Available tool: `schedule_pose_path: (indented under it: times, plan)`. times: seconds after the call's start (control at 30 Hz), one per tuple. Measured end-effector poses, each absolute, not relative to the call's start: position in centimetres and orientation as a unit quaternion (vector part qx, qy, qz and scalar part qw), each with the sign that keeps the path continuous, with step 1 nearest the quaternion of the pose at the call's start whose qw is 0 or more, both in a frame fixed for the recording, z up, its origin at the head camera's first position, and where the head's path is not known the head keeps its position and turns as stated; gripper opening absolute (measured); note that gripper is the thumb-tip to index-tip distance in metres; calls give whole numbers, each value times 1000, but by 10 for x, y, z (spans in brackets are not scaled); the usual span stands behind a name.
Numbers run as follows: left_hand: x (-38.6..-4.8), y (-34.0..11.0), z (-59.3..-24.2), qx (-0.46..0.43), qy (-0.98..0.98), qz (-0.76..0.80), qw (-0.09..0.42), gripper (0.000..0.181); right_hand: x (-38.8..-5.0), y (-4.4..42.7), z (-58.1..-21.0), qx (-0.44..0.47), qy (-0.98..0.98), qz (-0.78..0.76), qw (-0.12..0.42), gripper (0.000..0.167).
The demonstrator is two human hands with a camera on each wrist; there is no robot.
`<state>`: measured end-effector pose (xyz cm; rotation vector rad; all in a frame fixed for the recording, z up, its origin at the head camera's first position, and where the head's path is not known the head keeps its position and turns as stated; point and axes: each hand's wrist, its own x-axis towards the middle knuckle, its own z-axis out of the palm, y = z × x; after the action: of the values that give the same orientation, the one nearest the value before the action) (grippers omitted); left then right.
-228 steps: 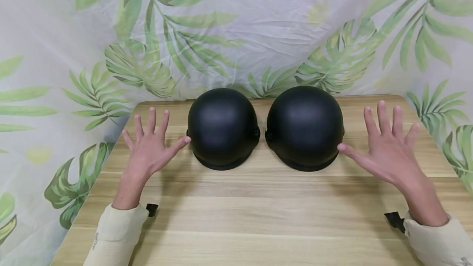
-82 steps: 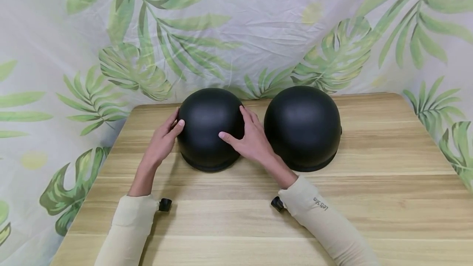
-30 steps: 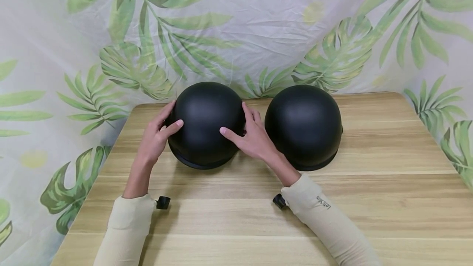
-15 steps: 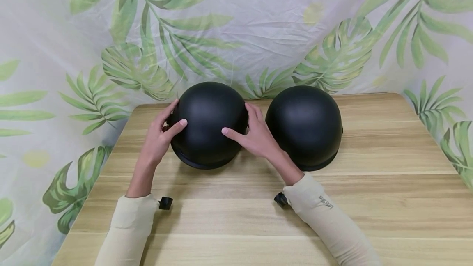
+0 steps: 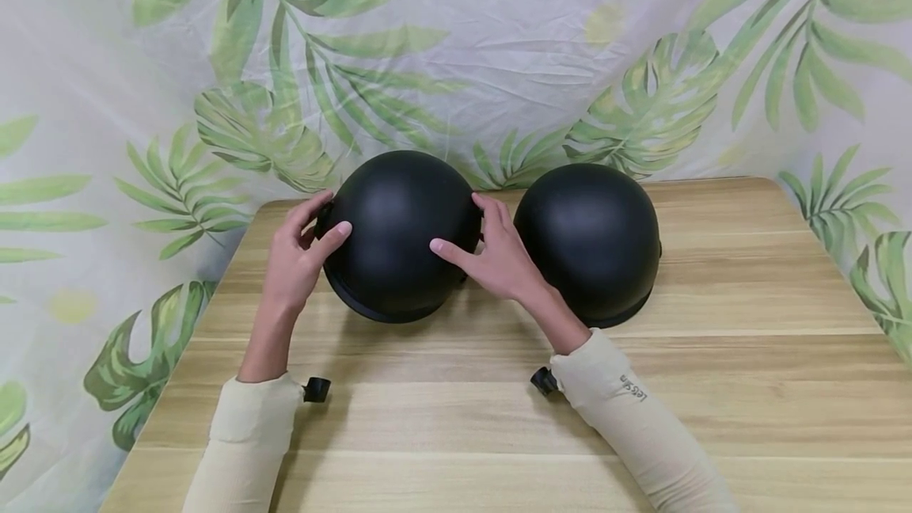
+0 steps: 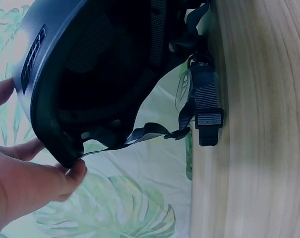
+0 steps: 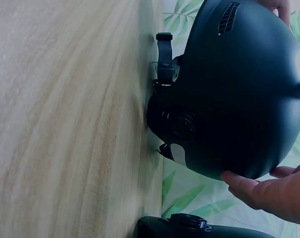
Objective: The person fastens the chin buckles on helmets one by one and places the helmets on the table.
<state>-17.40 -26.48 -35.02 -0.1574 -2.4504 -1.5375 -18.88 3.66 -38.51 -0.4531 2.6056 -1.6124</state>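
Observation:
Both my hands hold the left black helmet (image 5: 399, 240) by its sides, its front rim tilted up off the table. My left hand (image 5: 294, 264) grips its left edge, thumb in front and fingers behind. On the opposite side, my right hand (image 5: 502, 260) lays its thumb across the shell, fingertips round the far side. In the left wrist view the dark padded inside shows, and a chin strap (image 6: 207, 96) with a buckle hangs down at the tabletop. The right wrist view shows a round knob (image 7: 183, 125) low on the shell. Whether the lower rim touches the table is unclear.
A second black helmet (image 5: 587, 244) sits dome up on the wooden table (image 5: 442, 418), close to my right hand and forearm. A leaf-printed cloth (image 5: 499, 62) hangs right behind the table's back edge. Small black devices (image 5: 545, 381) stick out from both cuffs.
From wide apart, my hands have come to the left helmet and taken hold of it. It has moved left, then risen and tilted a little more. The second helmet stays in place.

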Motion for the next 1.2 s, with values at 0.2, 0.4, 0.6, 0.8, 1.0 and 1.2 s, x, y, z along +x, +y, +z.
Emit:
schedule_pose_path:
  times: [0.2, 0.4, 0.6, 0.8, 1.0, 1.2]
  plan:
    - [-173, -265, -349, -40, -851, -514, 95, 61, -190, 38, -386, -148, 839, -524, 16, 105]
    - [-173, -264, -351, -44, -850, -515, 103, 58, -188, 41, -387, -153, 839, -522, 20, 100]
    - [-173, -260, -351, -77, -819, -548, 151, 49, -187, 42, -384, -175, 830, -530, -21, 90]
    - [-174, -258, -349, -111, -788, -569, 204, 45, -187, 39, -381, -201, 816, -540, -53, 76]
    - [-173, -254, -346, -98, -773, -595, 198, 50, -184, 38, -381, -187, 822, -535, -52, 81]
    - [-171, -250, -346, -81, -731, -653, 182, 55, -185, 39, -379, -195, 835, -511, -51, 87]
